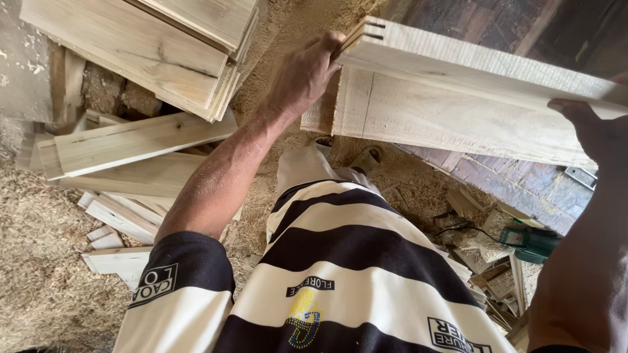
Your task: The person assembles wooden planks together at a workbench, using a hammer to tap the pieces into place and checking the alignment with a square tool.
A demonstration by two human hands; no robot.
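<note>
Sawdust and shavings (46, 261) cover the floor around the person's feet, with offcuts lying loose at the left. Nearest the camera, the right hand (598, 131) presses from below and the side against the long edge of the pale plank (458, 124), fingers curled onto it in a hold. Farther out, the left arm stretches forward and the left hand (304, 75) closes over the plank's far end, where several thin boards sit stacked edge to edge. The plank is raised off the floor, level between both hands, above a dark brick ledge (517, 176). As I judge it, lifting is done and setting down remains. Beyond, a stack of boards (157, 46) rests at the upper left. A green power tool (533, 240) lies at the right.
</note>
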